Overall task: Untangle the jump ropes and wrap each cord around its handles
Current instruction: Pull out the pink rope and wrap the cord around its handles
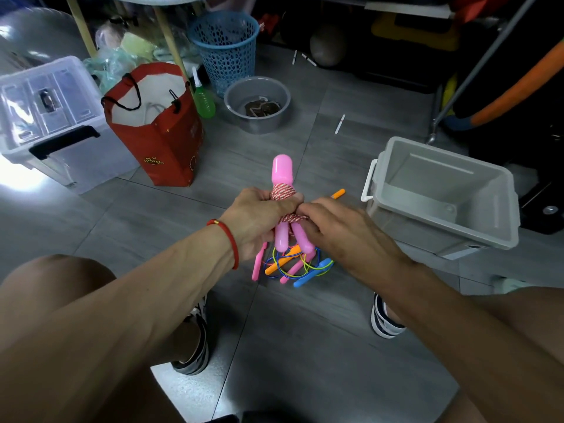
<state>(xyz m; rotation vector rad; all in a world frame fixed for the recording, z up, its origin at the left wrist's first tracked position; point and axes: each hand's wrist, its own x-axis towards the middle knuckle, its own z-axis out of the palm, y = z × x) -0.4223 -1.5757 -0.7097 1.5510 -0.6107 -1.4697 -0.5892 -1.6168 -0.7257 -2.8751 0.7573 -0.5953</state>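
Now pink handles (282, 175) betw. both hands, prob. gripped.

Two fat pink handles (282, 175) stand upright together, with a red-and-white cord (282, 192) wound tight around their middle. Below them on the floor lies a tangled pile of thin ropes (300, 265), with pink, orange and blue handles.
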